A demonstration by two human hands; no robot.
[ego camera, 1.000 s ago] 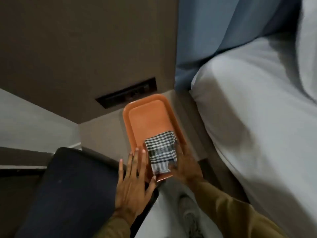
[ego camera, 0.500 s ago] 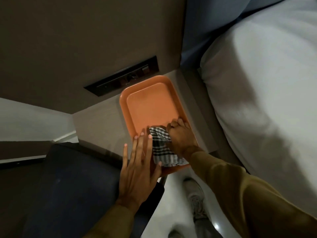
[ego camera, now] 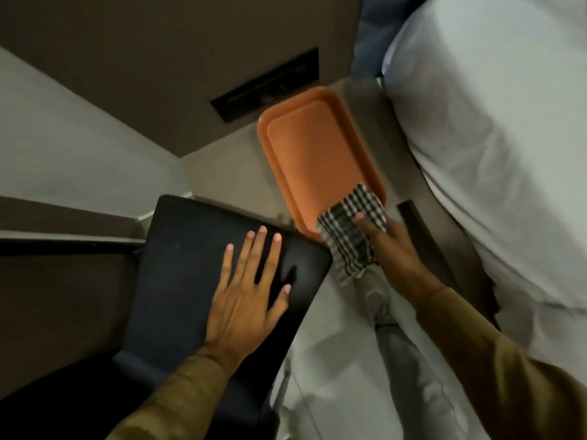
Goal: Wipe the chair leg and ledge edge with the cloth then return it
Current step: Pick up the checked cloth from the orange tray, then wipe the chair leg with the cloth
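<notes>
The right hand grips the cloth, a black-and-white checked one, with the fingers closed over its right side and 1 fingertip showing on top of the fabric. The cloth lies half on and half off the tray: its upper part covers the tray's near right corner, and its lower end hangs down past the tray's rim, toward a grey shoe on the pale floor. The tray is orange, bare apart from the cloth, and sits on a beige ledge below a brown wall panel with a dark slot in it. The left hand lies flat and wide, palm down, all 5 fingers spread, on the dark seat of the chair; it holds nothing. The chair's far right corner comes just beside the tray's near edge, with the hanging cloth next to that corner. Both arms wear olive-brown sleeves. A leg in grey trousers runs down from the shoe between the chair and the bed. The bed, in white sheets, fills the right side, and a strip of blue curtain shows above it by the wall. The chair legs are hidden under the seat.
</notes>
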